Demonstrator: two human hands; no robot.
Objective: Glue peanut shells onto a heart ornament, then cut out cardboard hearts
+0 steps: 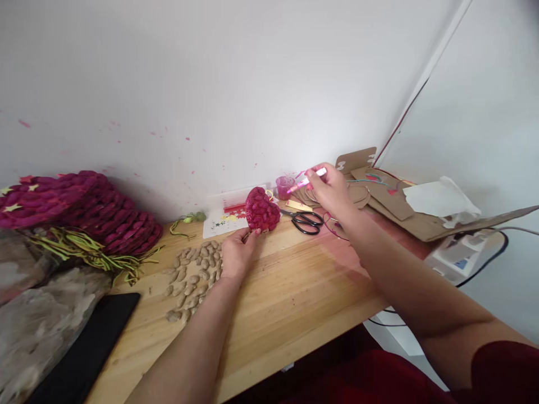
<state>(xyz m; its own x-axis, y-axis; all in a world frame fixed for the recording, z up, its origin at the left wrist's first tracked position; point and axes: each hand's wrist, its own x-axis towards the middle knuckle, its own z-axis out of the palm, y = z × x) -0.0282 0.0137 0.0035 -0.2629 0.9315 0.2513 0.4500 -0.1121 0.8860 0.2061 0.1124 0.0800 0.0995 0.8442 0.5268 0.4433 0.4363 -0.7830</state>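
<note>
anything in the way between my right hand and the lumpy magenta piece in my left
Nothing visible blocks the right hand from the lumpy magenta piece in the left hand. The pink-stained cup sits low by the wall; black-handled scissors lie on the table.

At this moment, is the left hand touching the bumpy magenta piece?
Touching. The head view shows the left hand meeting the bumpy magenta piece at its lower edge, with no gap between them.

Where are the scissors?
In the head view, the black-handled scissors lie on the table right of centre, just right of the bumpy pink piece in the left hand.
</note>
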